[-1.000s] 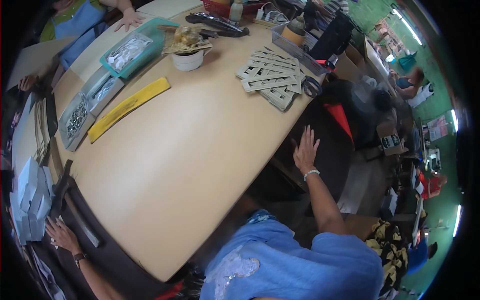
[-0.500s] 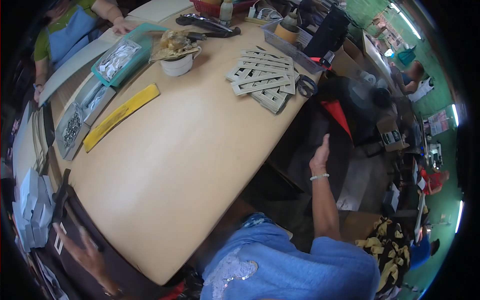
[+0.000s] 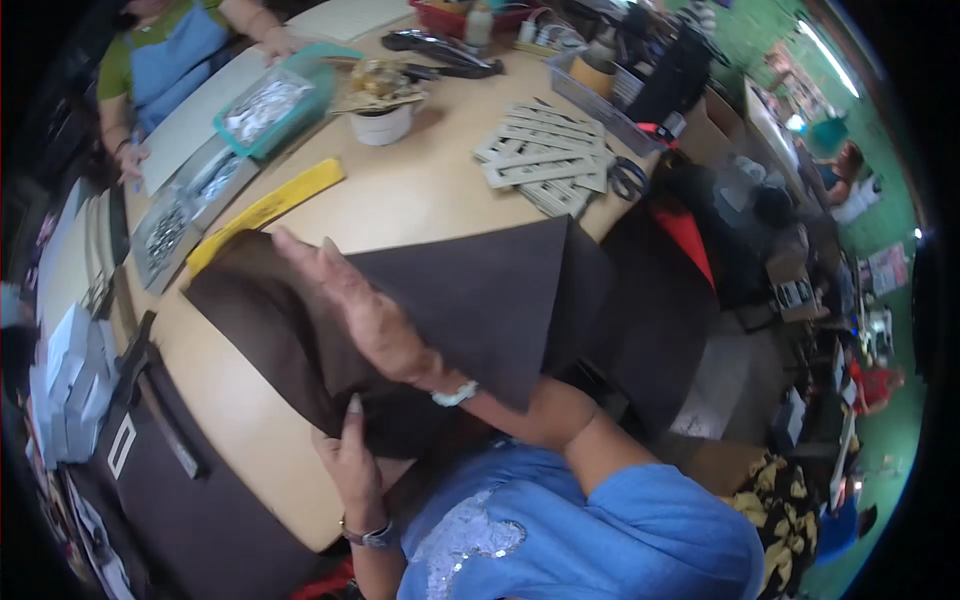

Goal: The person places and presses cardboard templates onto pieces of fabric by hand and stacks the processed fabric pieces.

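Note:
A large dark brown sheet lies partly folded over the near half of the table. My left hand is closed on its near edge, thumb on top and fingers hidden beneath. Above the sheet is my right hand, fingers stretched out toward the far left, with a pale bracelet at the wrist. Whether its palm touches the sheet is unclear. A yellow strip lies just beyond the sheet, and a pile of slotted pale strips sits past its far right edge.
A hammer lies at left beside stacked pale pieces. Farther back are a teal tray, a metal-parts box, a white cup, scissors and a basket. A co-worker's hands are at the far left.
The dark sheet now covers part of the table. My left hand has come in from the left and gripped it; my right hand has moved left from beyond the table edge to above it.

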Demonstrator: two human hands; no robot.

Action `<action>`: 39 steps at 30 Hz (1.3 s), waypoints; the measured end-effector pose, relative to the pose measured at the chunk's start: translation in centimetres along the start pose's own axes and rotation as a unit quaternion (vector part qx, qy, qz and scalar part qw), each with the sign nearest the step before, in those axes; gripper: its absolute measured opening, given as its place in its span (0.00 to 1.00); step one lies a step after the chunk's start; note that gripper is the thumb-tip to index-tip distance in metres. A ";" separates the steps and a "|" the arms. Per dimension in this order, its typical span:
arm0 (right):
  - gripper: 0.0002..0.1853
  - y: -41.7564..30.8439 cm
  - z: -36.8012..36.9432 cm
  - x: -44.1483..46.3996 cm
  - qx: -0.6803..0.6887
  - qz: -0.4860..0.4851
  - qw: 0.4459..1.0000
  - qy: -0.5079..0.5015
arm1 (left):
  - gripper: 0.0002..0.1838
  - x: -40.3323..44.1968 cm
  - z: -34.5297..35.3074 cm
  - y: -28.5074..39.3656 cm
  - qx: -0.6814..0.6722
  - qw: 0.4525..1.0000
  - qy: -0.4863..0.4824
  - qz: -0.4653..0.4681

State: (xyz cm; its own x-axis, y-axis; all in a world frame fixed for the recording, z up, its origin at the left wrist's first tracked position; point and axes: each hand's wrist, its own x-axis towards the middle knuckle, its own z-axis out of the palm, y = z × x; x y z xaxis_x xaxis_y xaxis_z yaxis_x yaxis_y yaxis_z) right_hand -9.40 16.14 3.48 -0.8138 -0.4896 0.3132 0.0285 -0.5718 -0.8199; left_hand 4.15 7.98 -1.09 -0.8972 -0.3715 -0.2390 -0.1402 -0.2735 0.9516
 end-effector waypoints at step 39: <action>0.45 -3.6 -7.8 -12.0 -0.786 0.105 0.601 -0.095 | 0.47 -7.3 -2.7 -1.5 0.662 0.727 -0.080 0.164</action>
State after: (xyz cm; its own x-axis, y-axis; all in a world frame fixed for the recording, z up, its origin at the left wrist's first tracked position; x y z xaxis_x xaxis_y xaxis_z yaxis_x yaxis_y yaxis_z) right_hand -4.28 29.21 -1.04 -0.8027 -0.5942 0.0507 -0.5869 0.7722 -0.2434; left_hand 12.05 8.72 -1.26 -0.9957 -0.0865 -0.0328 -0.0925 0.9398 0.3289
